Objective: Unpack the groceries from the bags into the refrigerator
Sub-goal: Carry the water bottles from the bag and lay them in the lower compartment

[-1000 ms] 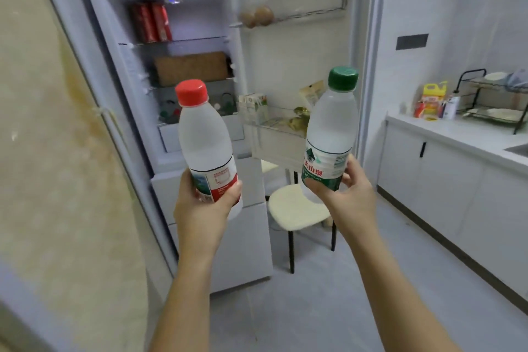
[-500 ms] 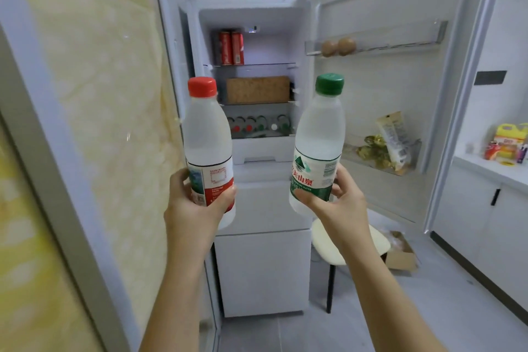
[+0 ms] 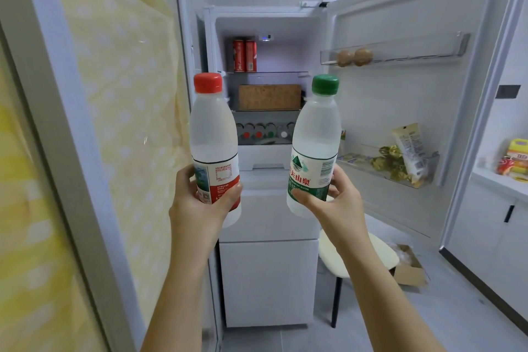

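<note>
A person's left hand [image 3: 200,203] grips a red-capped bottle [image 3: 213,140] and the right hand [image 3: 340,203] a green-capped bottle [image 3: 315,143], both upright before the open refrigerator [image 3: 268,280]

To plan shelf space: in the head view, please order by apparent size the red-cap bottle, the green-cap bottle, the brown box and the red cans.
1. Red-cap bottle and green-cap bottle: alike, not ranked; nearness to the camera enlarges both.
2. Brown box.
3. Red cans, the pair together.
</note>
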